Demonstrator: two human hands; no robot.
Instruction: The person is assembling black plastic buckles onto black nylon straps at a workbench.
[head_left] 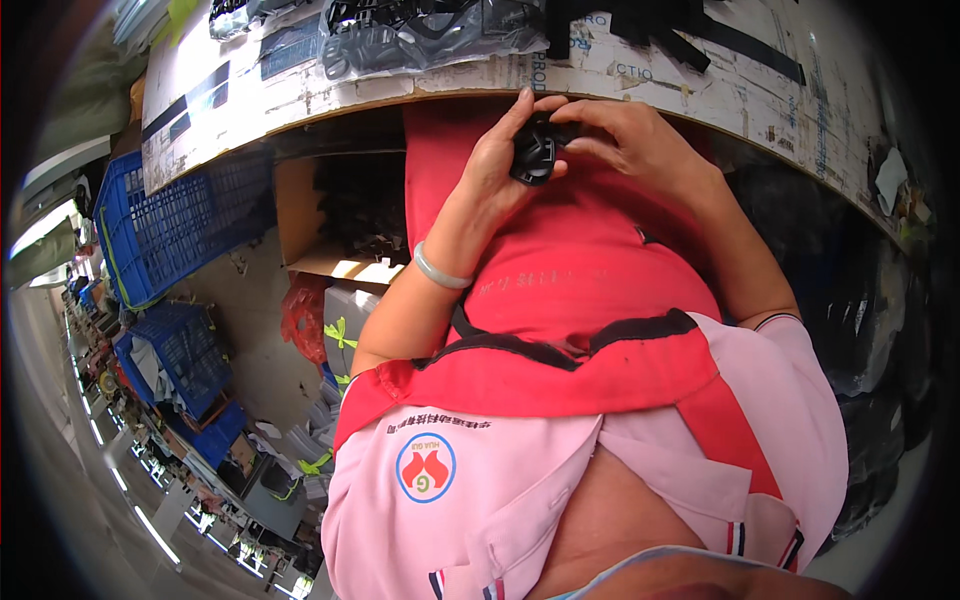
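A small, glossy black plastic part (534, 160) with a pale mark on it rests in my left hand (490, 165), above my red apron and close to the table's near edge. The left fingers and thumb curl round it, and a pale bangle circles that wrist. From the right, my right hand (640, 140) reaches in with bent fingers, its fingertips pinching the part's upper end. Part of the piece is hidden behind the fingers, so its exact kind cannot be made out.
Clear bags of black pieces (430, 40) and black straps (660, 35) lie on the worn white tabletop (300, 110). Below it stands an open cardboard box (297, 215) with dark pieces. Blue crates (170, 225) are at left, dark plastic bags (850, 320) at right.
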